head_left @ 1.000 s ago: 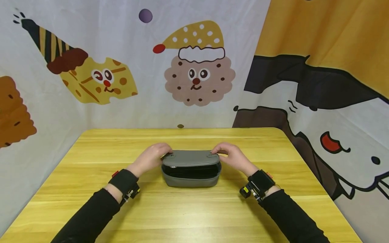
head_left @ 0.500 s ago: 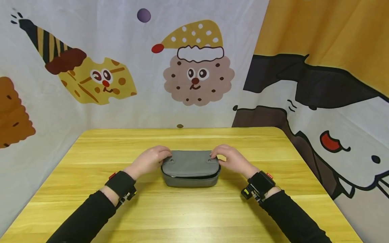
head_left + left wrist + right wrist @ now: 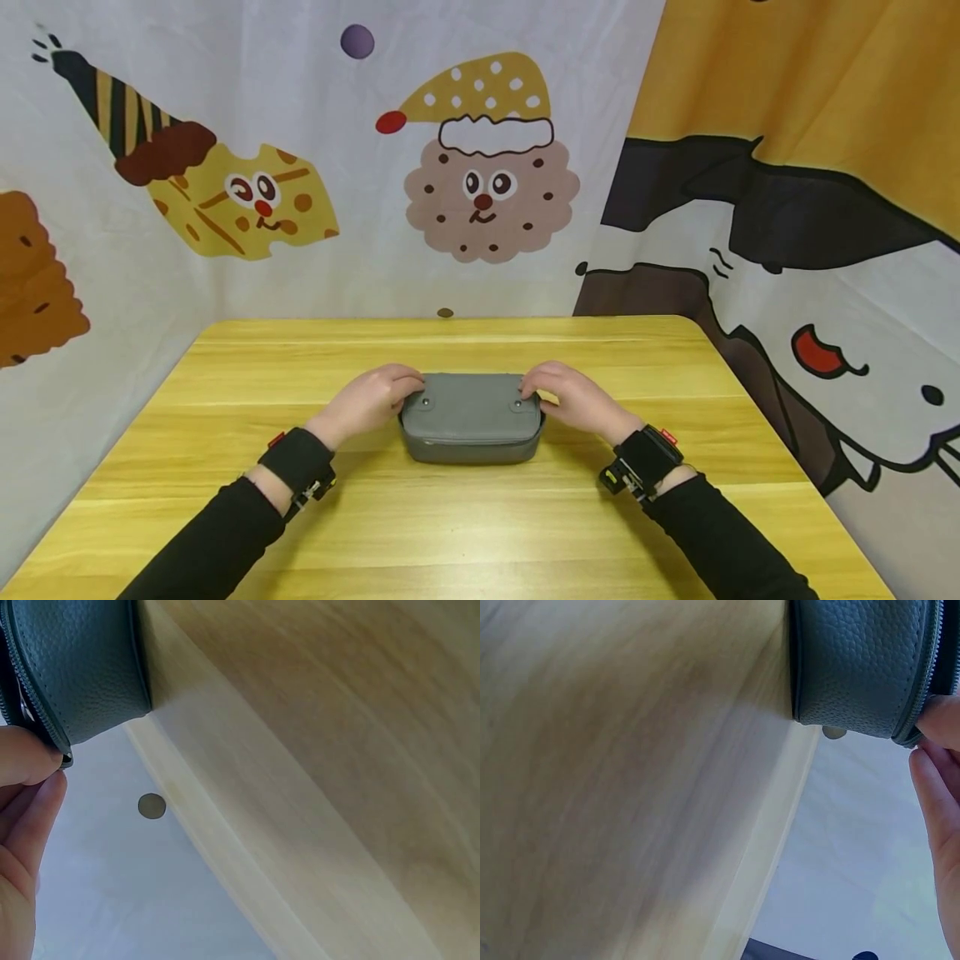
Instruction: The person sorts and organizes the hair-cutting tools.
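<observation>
A grey leather-look zip pouch point(image 3: 471, 417) lies on the table in the head view, its lid down and two studs on top. Pebbled side wall and zipper teeth show up close in the left wrist view. My left hand point(image 3: 369, 403) pinches the pouch's back left corner; there, thumb and finger point(image 3: 46, 806) meet at a small dark piece by the zipper's end. At the opposite back corner my right hand point(image 3: 579, 400) pinches the zipper edge between thumb and finger point(image 3: 934, 784). A gap between the zipper's two rows shows in both wrist views.
The pouch stands on a light wooden table point(image 3: 480, 525), around its middle. Behind the table's far edge hangs a white curtain point(image 3: 360, 275) with cartoon prints. Black wrist bands with small cameras sit on both wrists.
The pouch's lid has come down over its front; a second ago the dark inside showed. Both hands have lowered slightly at the back corners.
</observation>
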Available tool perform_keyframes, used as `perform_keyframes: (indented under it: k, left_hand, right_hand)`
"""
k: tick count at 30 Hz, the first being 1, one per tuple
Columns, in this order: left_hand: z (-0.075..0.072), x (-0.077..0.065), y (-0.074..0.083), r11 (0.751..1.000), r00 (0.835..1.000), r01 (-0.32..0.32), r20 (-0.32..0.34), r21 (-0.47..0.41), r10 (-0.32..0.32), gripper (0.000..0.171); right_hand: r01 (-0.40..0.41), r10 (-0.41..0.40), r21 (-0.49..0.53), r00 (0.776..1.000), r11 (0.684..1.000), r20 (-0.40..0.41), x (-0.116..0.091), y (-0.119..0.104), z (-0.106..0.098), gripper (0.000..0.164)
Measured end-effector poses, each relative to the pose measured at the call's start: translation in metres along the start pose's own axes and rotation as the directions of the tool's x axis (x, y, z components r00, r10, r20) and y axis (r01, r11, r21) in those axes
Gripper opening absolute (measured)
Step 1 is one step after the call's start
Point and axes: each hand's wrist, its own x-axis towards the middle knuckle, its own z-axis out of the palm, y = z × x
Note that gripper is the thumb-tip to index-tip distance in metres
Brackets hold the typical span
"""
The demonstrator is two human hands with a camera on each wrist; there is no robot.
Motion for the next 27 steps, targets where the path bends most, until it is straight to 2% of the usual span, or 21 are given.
perform_keyframes:
  k: [9,12,15,17,20,24,27]
  left_hand:
    - [-0.005,-0.001,0.003,0.997,0.999,0.043,0.016,-0.066,-0.042,0.035]
    - [-0.008,-0.001,0.006,0.992,0.996,0.088,0.041,-0.087,-0.085,0.035]
    - [-0.009,-0.001,0.009,0.979,0.984,0.172,0.066,-0.106,-0.166,0.031]
    - [-0.010,-0.001,0.013,0.960,0.968,0.248,0.078,-0.129,-0.240,0.030]
    - [-0.010,-0.001,0.020,0.914,0.928,0.372,0.082,-0.161,-0.363,0.034]
    - [-0.012,-0.002,0.030,0.834,0.858,0.514,0.102,-0.202,-0.504,0.047]
    - [-0.013,-0.003,0.037,0.771,0.806,0.592,0.146,-0.233,-0.574,0.063]
  right_hand:
    - [0.046,-0.048,0.037,0.998,0.998,0.041,-0.002,-0.002,-0.006,0.032]
    - [0.040,-0.042,0.072,0.999,0.997,0.032,-0.004,-0.001,-0.007,0.028]
    - [0.012,-0.011,0.095,1.000,0.995,-0.004,-0.004,0.000,-0.005,0.025]
    - [-0.032,0.036,0.098,0.999,0.995,-0.033,-0.004,0.001,-0.005,0.022]
    - [-0.128,0.135,0.095,0.988,0.987,-0.074,-0.003,0.001,-0.004,0.018]
    - [-0.256,0.267,0.101,0.958,0.961,-0.107,-0.001,0.001,-0.002,0.017]
    - [-0.323,0.336,0.130,0.937,0.937,-0.095,0.001,0.001,0.000,0.020]
